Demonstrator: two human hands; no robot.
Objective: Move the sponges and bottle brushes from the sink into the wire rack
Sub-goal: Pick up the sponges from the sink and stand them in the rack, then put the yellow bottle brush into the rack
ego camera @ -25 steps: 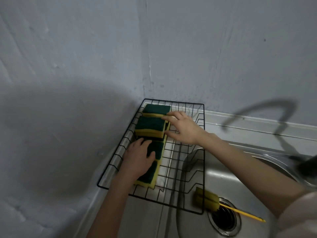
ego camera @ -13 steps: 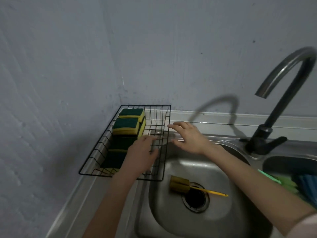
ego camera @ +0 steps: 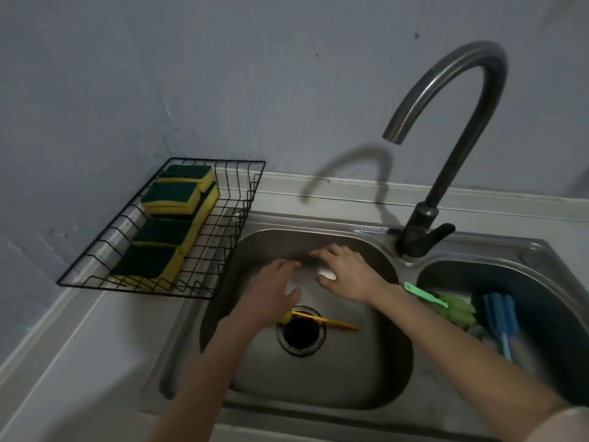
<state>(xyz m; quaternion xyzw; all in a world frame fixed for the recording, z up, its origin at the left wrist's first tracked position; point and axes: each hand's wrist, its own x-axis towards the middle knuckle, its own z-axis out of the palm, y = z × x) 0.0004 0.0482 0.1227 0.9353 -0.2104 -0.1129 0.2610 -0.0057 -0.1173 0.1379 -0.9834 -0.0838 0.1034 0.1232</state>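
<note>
Your left hand [ego camera: 274, 291] and right hand [ego camera: 345, 272] hang spread and empty over the left basin of the sink [ego camera: 318, 387].

Both hands are palm down with fingers loosely splayed, gripping nothing; the left one covers the head of the yellow brush [ego camera: 331, 323], whose thin handle lies across the drain [ego camera: 301, 330] on the basin floor. The wire rack [ego camera: 236, 224] sits on the tabletop [ego camera: 79, 339] at the left, against the wall, and holds green-and-yellow sponges [ego camera: 162, 231] lined up along its left side, some of them stacked; its right half is bare wire. In the right basin lie a green brush [ego camera: 446, 306] and a blue brush [ego camera: 502, 317], side by side, the green one's handle reaching up over the divider near your right wrist. The tap [ego camera: 446, 154] stands behind the divider, its spout curving over the left basin.
</note>
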